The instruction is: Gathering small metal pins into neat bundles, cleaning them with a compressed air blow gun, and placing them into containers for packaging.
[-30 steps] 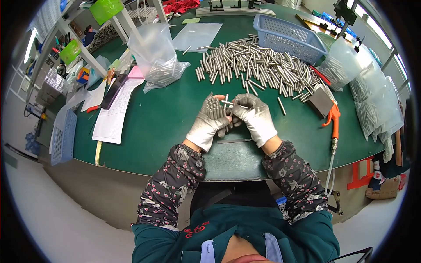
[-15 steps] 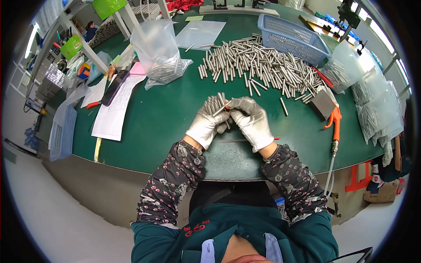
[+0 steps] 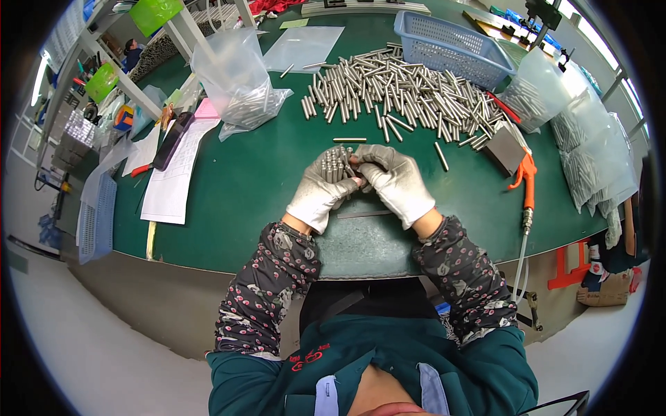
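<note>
My left hand [image 3: 319,188], in a white work glove, is closed round a bundle of short steel pins [image 3: 334,165] whose ends point up and away from me. Against the bundle's right side, my right hand [image 3: 397,179], gloved as well, is closed with its fingertips at the pins; whether it pinches one is hidden. A single pin [image 3: 349,140] lies crosswise on the green table just beyond my hands. Farther off spreads a big loose pile of the same pins [image 3: 409,93]. One stray pin [image 3: 442,157] lies right of my hands.
A blue basket [image 3: 451,52] stands behind the pile. Clear bags of pins [image 3: 243,104] stand left, others [image 3: 590,159] at the right edge. An orange air gun [image 3: 528,177] lies beside a dark block [image 3: 504,151]. Papers [image 3: 182,170] and a thin strip [image 3: 364,214] are on the table.
One pin that stuck out crosswise at my left hand's bundle is gone from there, and a pin now lies on the table beyond. The view has shifted slightly.
</note>
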